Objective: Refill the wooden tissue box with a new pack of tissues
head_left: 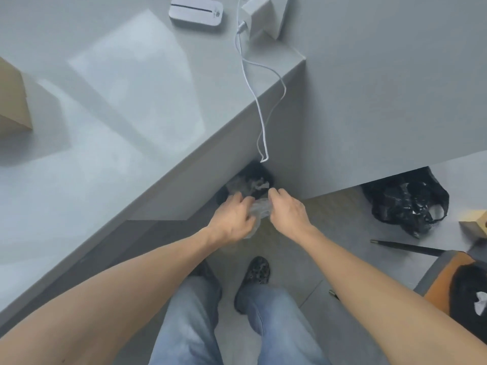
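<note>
Both my hands are low beside the grey table (118,101), over the floor. My left hand (232,219) and my right hand (287,209) together pinch a crumpled clear plastic wrapper (259,208) between them. Just beyond the hands, under the table's edge, stands a bin with a black liner (250,175) that has some crumpled scraps in it. A tan, wooden-looking box (13,101) sits on the table at the far left, cut off by the frame. No tissue pack is in view.
A white flat device (196,13) and a white adapter (263,14) sit at the table's far end, with a white cable (261,101) hanging over the edge above the bin. On the floor to the right are a black plastic bag (405,201), a black rod (405,247) and an orange container (448,280).
</note>
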